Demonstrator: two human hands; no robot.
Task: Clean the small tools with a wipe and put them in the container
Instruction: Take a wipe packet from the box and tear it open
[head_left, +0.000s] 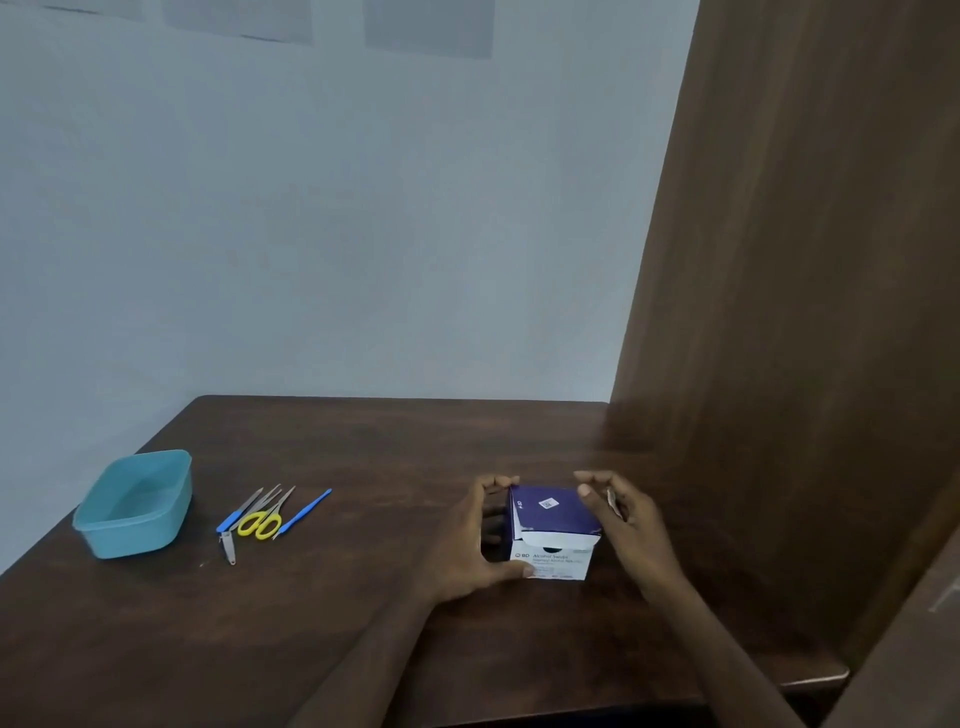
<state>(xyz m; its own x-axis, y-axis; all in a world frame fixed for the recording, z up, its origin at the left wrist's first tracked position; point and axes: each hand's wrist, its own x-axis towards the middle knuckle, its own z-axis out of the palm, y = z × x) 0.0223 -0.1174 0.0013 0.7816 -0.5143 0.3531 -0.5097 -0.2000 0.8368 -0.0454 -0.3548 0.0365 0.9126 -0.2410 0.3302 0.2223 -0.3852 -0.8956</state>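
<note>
On the dark brown wooden table (363, 597), the left hand (475, 545) grips the purple-and-white cardboard box of alcohol swabs (553, 530), thumb on its near face, fingers curled over the far top edge. The right hand (621, 514) pinches a small white wipe packet (614, 503) just beside the box. Well to the left lie yellow-handled scissors (261, 522), blue-handled metal tools (304, 513) and nail clippers (227, 548), close together. Beyond them the empty teal plastic container (136, 501) stands. A brown wooden panel (805, 260) rises on the right.

Plain room: wooden table (363, 447), bare wall (311, 234)
</note>
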